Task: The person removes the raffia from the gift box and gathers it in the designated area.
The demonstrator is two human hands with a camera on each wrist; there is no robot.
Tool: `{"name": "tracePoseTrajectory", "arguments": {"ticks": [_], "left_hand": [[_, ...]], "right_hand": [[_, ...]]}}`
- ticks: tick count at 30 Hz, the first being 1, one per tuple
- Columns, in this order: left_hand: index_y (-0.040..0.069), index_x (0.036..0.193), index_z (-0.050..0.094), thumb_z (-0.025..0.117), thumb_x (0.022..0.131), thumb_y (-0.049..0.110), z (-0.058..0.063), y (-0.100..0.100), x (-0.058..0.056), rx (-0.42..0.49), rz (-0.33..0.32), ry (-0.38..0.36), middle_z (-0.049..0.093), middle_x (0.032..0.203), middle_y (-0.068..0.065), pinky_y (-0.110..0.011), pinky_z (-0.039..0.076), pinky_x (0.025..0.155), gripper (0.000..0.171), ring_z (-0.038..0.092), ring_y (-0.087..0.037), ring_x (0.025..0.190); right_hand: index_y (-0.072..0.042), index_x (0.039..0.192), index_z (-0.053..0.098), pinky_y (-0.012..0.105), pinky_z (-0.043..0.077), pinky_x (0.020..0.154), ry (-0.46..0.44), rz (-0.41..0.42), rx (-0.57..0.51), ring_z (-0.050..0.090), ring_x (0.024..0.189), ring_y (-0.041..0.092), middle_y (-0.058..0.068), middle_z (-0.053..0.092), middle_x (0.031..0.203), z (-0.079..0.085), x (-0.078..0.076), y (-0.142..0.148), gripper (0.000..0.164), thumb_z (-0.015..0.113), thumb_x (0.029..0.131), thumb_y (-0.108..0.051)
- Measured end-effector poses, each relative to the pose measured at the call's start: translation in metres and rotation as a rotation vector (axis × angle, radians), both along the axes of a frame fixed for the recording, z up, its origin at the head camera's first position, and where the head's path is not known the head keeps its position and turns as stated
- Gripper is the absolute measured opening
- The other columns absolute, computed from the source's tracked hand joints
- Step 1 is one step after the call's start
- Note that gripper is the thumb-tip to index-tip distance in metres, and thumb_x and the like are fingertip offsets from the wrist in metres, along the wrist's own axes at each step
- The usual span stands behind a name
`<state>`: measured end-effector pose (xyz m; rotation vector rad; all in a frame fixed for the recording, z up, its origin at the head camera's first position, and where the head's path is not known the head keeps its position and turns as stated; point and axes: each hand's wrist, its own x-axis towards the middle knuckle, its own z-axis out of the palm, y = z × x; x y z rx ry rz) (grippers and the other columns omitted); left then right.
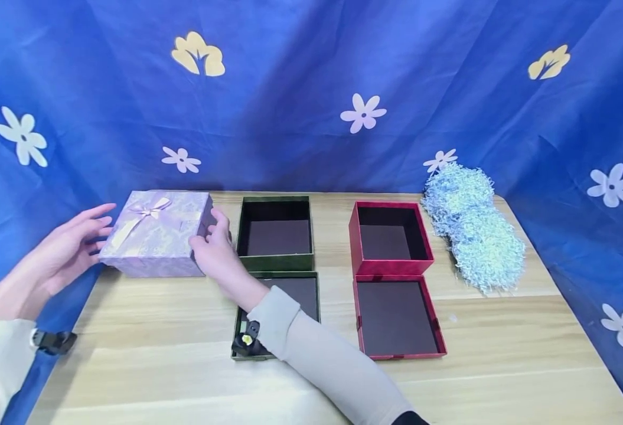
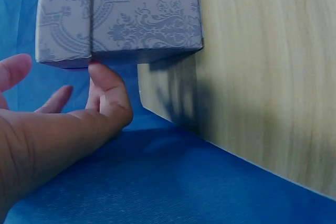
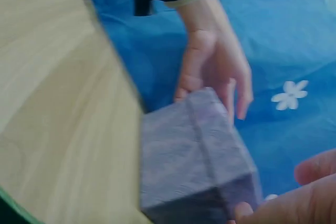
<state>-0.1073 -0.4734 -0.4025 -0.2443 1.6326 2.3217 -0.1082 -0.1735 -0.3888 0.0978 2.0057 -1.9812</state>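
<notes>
A pale lilac gift box (image 1: 157,236) with a raised floral pattern and a ribbon bow (image 1: 154,208) stands at the back left, its lid on. Its left end juts past the table's edge. My left hand (image 1: 72,251) is at that end, fingers spread; in the left wrist view its thumb (image 2: 107,77) touches the box's lower edge. At the box's right side is my right hand (image 1: 217,251), with a thumb tip against it and the fingers held loosely. Part of the right hand lies outside the right wrist view.
A dark green box (image 1: 275,262) stands uncovered, its upturned lid (image 1: 295,289) in front, partly under my right forearm. Right of it are a red box (image 1: 393,268) and its upturned lid (image 1: 398,316). Two fluffy pale blue bundles (image 1: 486,248) lie at the table's (image 1: 513,354) right.
</notes>
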Motion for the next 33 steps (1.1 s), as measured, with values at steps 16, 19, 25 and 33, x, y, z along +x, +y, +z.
{"name": "tracePoseTrajectory", "arguments": {"ticks": [16, 19, 25, 33], "left_hand": [[0.023, 0.140, 0.074, 0.041, 0.117, -0.001, -0.015, 0.000, -0.005, 0.127, -0.020, 0.025, 0.076, 0.119, -0.007, -0.032, 0.063, 0.076, 0.047, 0.077, -0.023, 0.094], [0.021, 0.141, 0.073, 0.040, 0.117, -0.002, -0.016, -0.002, -0.006, 0.145, -0.026, 0.043, 0.076, 0.120, -0.008, -0.033, 0.063, 0.077, 0.048, 0.077, -0.024, 0.094], [0.020, 0.141, 0.074, 0.041, 0.116, -0.003, -0.012, 0.000, -0.006, 0.129, -0.018, 0.070, 0.077, 0.118, -0.008, -0.031, 0.063, 0.074, 0.047, 0.077, -0.022, 0.091], [0.022, 0.137, 0.077, 0.046, 0.116, -0.001, -0.009, 0.003, -0.004, 0.048, 0.001, 0.070, 0.078, 0.106, -0.007, -0.027, 0.059, 0.064, 0.045, 0.075, -0.018, 0.080]], "right_hand": [[-0.027, 0.148, 0.062, 0.025, 0.044, 0.088, 0.062, -0.198, 0.065, 0.048, 0.094, 0.006, -0.007, 0.052, 0.105, -0.033, -0.021, -0.028, 0.062, 0.074, 0.088, -0.016], [-0.026, 0.148, 0.063, 0.024, 0.044, 0.086, 0.072, -0.206, 0.034, 0.048, 0.092, 0.005, -0.007, 0.051, 0.104, -0.034, -0.021, -0.029, 0.062, 0.074, 0.088, -0.013], [-0.024, 0.148, 0.063, 0.023, 0.046, 0.082, 0.073, -0.217, -0.012, 0.050, 0.086, 0.003, -0.008, 0.050, 0.103, -0.034, -0.021, -0.030, 0.061, 0.076, 0.090, -0.010], [-0.023, 0.147, 0.065, 0.023, 0.047, 0.082, 0.082, -0.218, -0.016, 0.053, 0.085, 0.001, -0.009, 0.051, 0.103, -0.032, -0.018, -0.029, 0.057, 0.075, 0.092, -0.012]]}}
